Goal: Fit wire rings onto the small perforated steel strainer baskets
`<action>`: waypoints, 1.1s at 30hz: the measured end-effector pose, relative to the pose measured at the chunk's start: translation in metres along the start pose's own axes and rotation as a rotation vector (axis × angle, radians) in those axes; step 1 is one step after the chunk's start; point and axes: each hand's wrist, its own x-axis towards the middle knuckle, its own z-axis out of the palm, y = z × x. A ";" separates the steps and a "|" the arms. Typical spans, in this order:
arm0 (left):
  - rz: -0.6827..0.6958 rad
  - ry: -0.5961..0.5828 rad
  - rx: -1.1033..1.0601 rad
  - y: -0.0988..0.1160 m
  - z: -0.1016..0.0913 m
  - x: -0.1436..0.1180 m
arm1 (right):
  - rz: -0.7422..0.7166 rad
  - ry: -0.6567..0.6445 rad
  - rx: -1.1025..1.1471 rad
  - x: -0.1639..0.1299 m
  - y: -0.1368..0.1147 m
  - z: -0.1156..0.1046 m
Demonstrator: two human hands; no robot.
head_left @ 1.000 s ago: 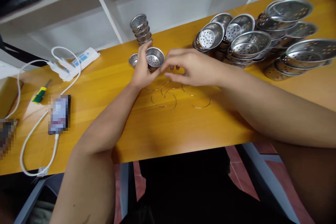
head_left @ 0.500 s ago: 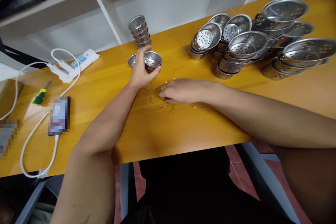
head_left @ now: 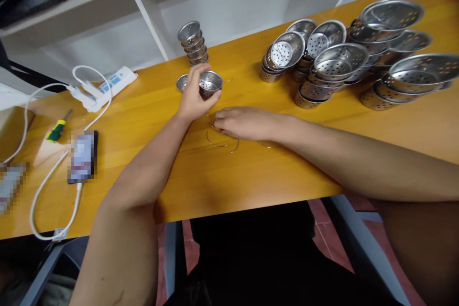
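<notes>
A: Left hand?
B: Wrapped around a small perforated steel strainer cup, held just above the yellow table, open side up. A second small cup sits just behind the thumb.

A: Right hand?
B: Palm down on the table, fingertips pressed on the loose wire rings. Whether a ring is actually pinched, I cannot tell.

A: Surroundings?
B: Short stack of small cups beyond the held one. Heap of larger strainer baskets far right. Left: white power strip, screwdriver, phone on a white cable.
</notes>
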 end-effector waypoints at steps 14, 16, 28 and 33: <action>0.037 -0.007 0.051 -0.002 0.001 0.000 | 0.369 -0.152 -0.083 -0.010 -0.007 -0.037; 0.056 -0.013 0.055 -0.004 0.001 0.000 | 0.391 -0.145 -0.112 -0.010 -0.005 -0.037; 0.170 -0.047 0.194 -0.018 0.000 -0.003 | 0.267 -0.365 0.026 -0.023 -0.009 -0.059; 0.189 -0.054 0.190 -0.019 0.000 -0.004 | 0.371 -0.364 -0.075 -0.012 -0.030 -0.056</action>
